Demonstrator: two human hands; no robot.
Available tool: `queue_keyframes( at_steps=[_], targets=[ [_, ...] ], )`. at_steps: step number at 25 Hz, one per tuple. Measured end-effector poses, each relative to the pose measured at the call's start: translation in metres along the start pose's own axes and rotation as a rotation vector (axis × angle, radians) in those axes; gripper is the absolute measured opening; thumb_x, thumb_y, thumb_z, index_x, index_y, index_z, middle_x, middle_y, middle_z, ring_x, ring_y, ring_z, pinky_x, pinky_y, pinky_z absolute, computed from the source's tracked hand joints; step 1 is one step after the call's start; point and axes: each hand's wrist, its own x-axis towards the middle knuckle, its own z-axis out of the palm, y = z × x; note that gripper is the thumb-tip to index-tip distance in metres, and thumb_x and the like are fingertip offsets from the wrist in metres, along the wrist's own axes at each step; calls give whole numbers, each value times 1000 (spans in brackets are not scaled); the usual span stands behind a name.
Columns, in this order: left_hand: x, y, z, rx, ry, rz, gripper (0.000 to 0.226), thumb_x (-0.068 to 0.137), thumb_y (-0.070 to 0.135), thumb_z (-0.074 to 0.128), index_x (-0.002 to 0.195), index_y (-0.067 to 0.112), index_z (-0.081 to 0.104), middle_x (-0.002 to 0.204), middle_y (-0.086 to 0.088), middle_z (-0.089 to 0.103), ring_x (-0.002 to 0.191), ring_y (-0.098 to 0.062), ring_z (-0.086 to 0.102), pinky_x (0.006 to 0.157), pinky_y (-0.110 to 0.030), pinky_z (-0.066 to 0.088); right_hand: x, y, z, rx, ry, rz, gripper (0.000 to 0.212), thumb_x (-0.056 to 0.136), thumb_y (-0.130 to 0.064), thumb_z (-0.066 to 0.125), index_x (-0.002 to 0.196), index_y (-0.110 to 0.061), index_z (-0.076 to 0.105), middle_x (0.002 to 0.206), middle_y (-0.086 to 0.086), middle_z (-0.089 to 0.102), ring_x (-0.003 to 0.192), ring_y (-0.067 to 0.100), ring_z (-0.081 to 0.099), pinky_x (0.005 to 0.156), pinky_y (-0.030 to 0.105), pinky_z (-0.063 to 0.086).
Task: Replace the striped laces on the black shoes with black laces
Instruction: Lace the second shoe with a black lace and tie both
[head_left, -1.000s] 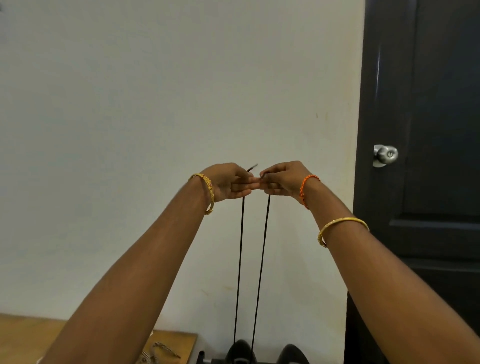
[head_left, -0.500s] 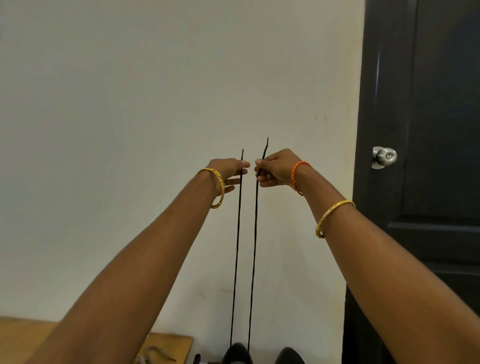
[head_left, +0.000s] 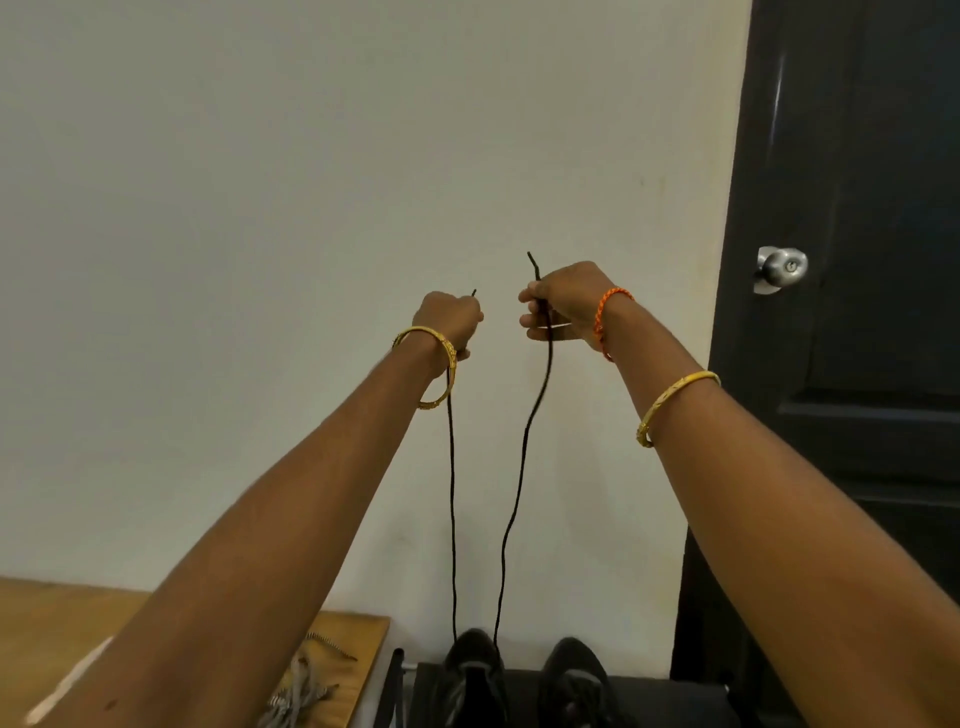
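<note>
Two black shoes stand at the bottom edge, the left shoe (head_left: 475, 670) and the right shoe (head_left: 574, 675). A black lace (head_left: 453, 493) rises in two strands from the left shoe. My left hand (head_left: 451, 319) grips the left strand near its tip, fingers curled round it. The right strand runs up to my right hand (head_left: 558, 306), which pinches it with the tip poking out above. Both arms are raised in front of the wall, hands apart. The right strand hangs slightly slack and wavy. Striped laces (head_left: 304, 686) lie in a heap on the wooden surface (head_left: 47, 613).
A dark door (head_left: 857, 364) with a metal knob (head_left: 782, 267) fills the right side. The shoes sit on a dark stand (head_left: 670, 696) against the pale wall. The wooden surface lies at lower left.
My hands came apart after pulling both lace ends up together, and now sit lower in view. The right strand went from taut to slightly slack.
</note>
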Motion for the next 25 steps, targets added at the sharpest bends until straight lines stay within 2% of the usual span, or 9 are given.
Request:
queue_keyframes(
  at_steps=[3,5,7,9,13,18,20,22,25],
  targets=[
    [-6,-82,6,323,-86,-34,4,88,14,48,91,12,47,76,-4,45,61,-17,42,53,-25,36,-8,76,15,-80,-15,131,13,93,-8,51,92,-5,63,66,4,57,49,11,49,39,15,42],
    [-20,-150,13,439,-196,-143,26,87,15,50,113,18,47,90,-5,53,68,-16,48,53,-25,38,-20,142,29,-69,-42,213,12,95,-10,50,93,-8,62,66,4,56,47,11,43,36,14,35],
    [-39,-223,26,559,-294,-226,40,86,13,52,126,19,51,113,-7,59,80,-19,55,65,-26,43,-37,217,50,-39,-66,337,15,95,-11,49,91,-8,63,63,4,54,44,11,37,34,13,29],
    [-63,-292,40,614,-365,-313,38,86,13,54,123,17,59,125,-9,59,95,-24,61,78,-28,48,-58,288,71,-35,-90,465,20,94,-12,51,81,-9,65,63,4,54,43,12,36,35,14,26],
    [-111,-392,71,527,-337,-476,24,88,16,61,111,9,67,114,-10,66,102,-23,62,88,-28,48,-91,393,111,-131,-83,583,20,88,-15,62,70,-10,69,63,5,59,49,15,46,45,22,38],
    [-124,-437,92,425,-70,-415,7,90,18,62,94,14,67,89,3,62,91,-15,62,67,-17,43,-105,443,144,-146,30,606,18,87,-24,66,96,-10,73,76,4,66,78,23,63,82,37,55],
    [-122,-443,92,376,-90,-403,13,90,19,63,101,13,66,93,3,61,91,-12,58,76,-21,44,-107,448,149,-85,80,589,17,87,-23,66,97,-13,72,73,1,68,75,20,66,81,38,56],
    [-120,-445,90,354,-135,-387,6,92,19,60,95,14,64,91,1,62,87,-13,57,78,-27,46,-108,449,151,-50,102,572,12,86,-22,67,93,-15,73,70,-4,67,66,12,65,73,31,56],
    [-113,-449,90,405,-159,-406,18,96,12,50,78,12,54,80,1,56,75,-13,52,64,-24,40,-102,451,153,44,74,588,4,85,-16,68,85,-14,72,65,-4,67,49,2,58,51,17,47]
  ],
)
